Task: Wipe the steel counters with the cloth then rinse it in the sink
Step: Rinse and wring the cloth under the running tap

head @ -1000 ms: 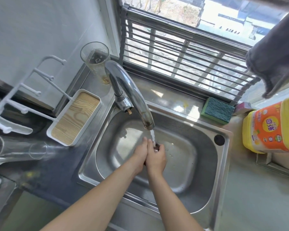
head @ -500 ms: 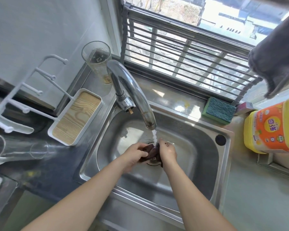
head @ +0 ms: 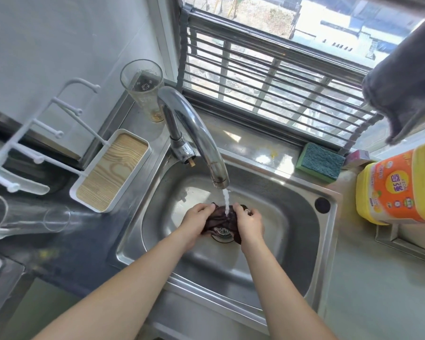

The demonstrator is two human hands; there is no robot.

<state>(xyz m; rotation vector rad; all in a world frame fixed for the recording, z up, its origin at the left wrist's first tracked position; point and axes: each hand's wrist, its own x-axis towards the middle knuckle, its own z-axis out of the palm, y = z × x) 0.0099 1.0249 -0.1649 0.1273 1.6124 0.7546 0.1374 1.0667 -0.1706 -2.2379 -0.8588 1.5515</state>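
Steel sink point(head: 302, 217), basin centre: left hand point(head: 196, 223) and right hand point(head: 249, 223) grip dark cloth point(head: 220, 220) under faucet point(head: 199, 133) stream.

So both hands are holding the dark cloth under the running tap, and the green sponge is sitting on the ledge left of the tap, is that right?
Not quite. In the head view the green sponge sits on the ledge to the right of the tap, not the left. The rest holds: the left hand and right hand both grip the dark cloth under the running water.
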